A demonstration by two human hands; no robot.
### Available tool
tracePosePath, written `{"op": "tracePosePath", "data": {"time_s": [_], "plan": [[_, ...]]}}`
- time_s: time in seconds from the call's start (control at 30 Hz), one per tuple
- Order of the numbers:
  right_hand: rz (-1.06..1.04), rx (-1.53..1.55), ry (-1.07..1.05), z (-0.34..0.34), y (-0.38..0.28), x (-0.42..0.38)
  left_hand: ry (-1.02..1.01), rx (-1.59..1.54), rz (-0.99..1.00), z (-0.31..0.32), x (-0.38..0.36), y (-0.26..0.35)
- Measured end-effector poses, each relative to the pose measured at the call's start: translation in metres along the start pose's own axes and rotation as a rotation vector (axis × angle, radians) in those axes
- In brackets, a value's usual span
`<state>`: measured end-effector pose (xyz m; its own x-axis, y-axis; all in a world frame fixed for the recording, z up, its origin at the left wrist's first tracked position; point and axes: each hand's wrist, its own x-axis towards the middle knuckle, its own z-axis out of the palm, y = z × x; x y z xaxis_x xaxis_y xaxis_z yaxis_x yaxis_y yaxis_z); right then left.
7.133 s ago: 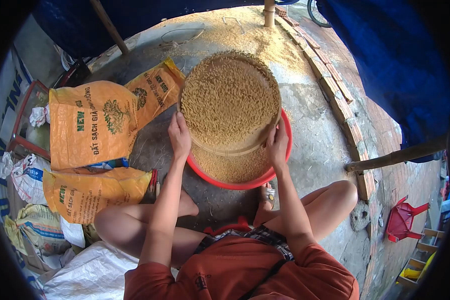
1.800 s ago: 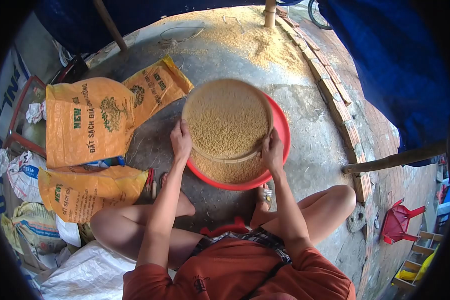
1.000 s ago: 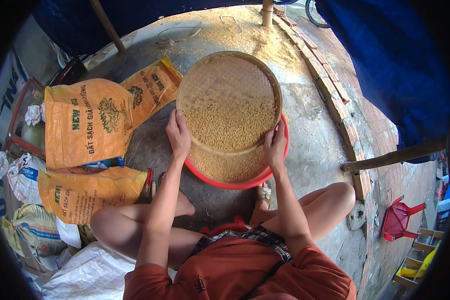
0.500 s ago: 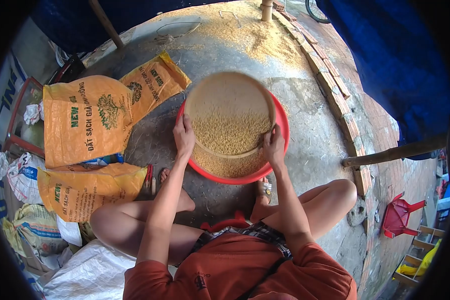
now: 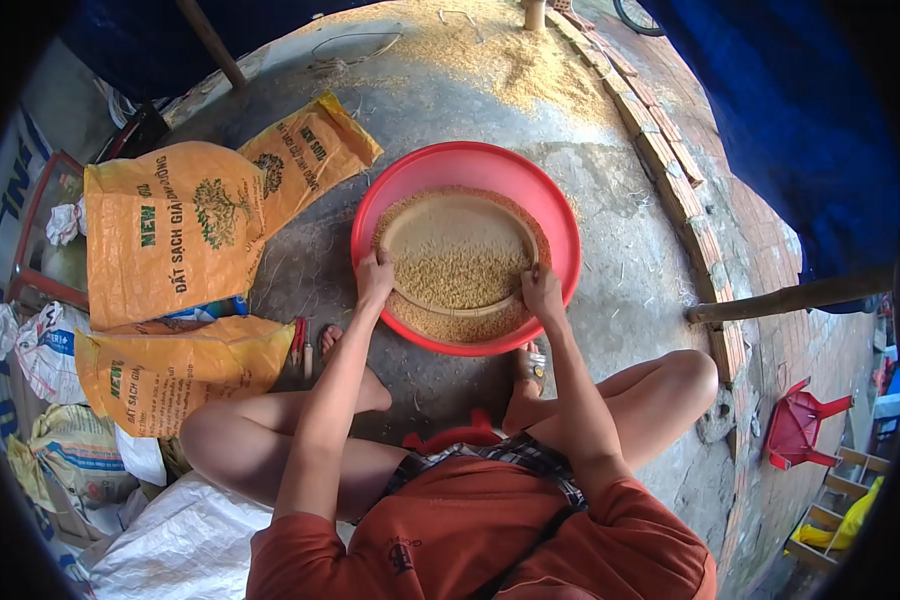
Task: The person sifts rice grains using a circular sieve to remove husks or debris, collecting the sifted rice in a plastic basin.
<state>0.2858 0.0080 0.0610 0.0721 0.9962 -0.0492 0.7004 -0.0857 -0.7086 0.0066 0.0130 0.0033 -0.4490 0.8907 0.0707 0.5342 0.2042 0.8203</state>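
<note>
A round sieve (image 5: 455,222) sits low inside a wide red basin (image 5: 465,162), with a heap of husked-looking grain (image 5: 455,278) spread over its nearer half. My left hand (image 5: 375,278) grips the sieve's rim on the left, fingers curled over the edge. On the right side, my right hand (image 5: 542,293) clasps the same rim in a closed grip. Finer yellowish grain (image 5: 460,328) shows in the basin around the sieve. The part of the rim under my fingers is hidden.
Orange sacks (image 5: 175,235) lie to the left, beside pliers-like red-handled tools (image 5: 300,345). Loose grain (image 5: 530,75) covers the floor at the back. A brick edging (image 5: 675,205) and a pole (image 5: 790,300) are on the right, with a red stool (image 5: 802,425) beyond.
The sieve has gone down and away from the camera into the basin, both hands still on its rim. The basin's far side, covered before, now shows.
</note>
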Motion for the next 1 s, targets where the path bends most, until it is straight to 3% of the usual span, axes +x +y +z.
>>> {"op": "tracePosePath", "data": {"time_s": [0.1, 0.2, 0.27, 0.4, 0.47, 0.5, 0.6, 0.7, 0.73, 0.77, 0.83, 1.0], "plan": [[-0.102, 0.069, 0.139, -0.018, -0.029, 0.004, 0.083, -0.078, 0.042, -0.020, 0.009, 0.051], [-0.179, 0.119, 0.262, -0.021, -0.037, 0.003, 0.107, -0.172, 0.130, -0.023, 0.012, 0.053], [-0.040, 0.026, 0.044, -0.010, -0.015, 0.006, 0.001, 0.022, 0.005, -0.006, 0.005, 0.019], [-0.060, -0.204, -0.041, 0.015, 0.026, 0.007, -0.096, 0.083, -0.106, 0.018, -0.006, -0.036], [0.059, -0.022, -0.222, 0.013, 0.021, 0.007, -0.098, -0.003, -0.137, 0.016, -0.005, -0.042], [0.059, -0.023, -0.224, 0.011, 0.010, 0.002, -0.097, -0.003, -0.139, 0.010, -0.002, -0.040], [0.007, 0.262, -0.079, -0.006, -0.051, -0.014, -0.170, -0.463, -0.467, -0.013, 0.017, -0.027], [0.075, 0.464, -0.096, -0.006, -0.038, 0.001, -0.145, -0.475, -0.470, -0.027, 0.013, 0.016], [0.114, 0.408, -0.036, -0.005, -0.028, 0.006, -0.121, -0.342, -0.310, -0.015, 0.014, 0.007], [0.098, 0.268, -0.088, -0.009, -0.016, 0.010, -0.139, -0.230, -0.327, -0.026, -0.001, 0.047], [0.080, 0.056, -0.090, -0.012, -0.008, 0.006, -0.071, -0.053, -0.133, 0.001, 0.001, 0.015], [0.051, -0.015, -0.062, 0.000, -0.002, -0.002, -0.083, -0.021, -0.138, 0.006, -0.006, -0.003]]}}
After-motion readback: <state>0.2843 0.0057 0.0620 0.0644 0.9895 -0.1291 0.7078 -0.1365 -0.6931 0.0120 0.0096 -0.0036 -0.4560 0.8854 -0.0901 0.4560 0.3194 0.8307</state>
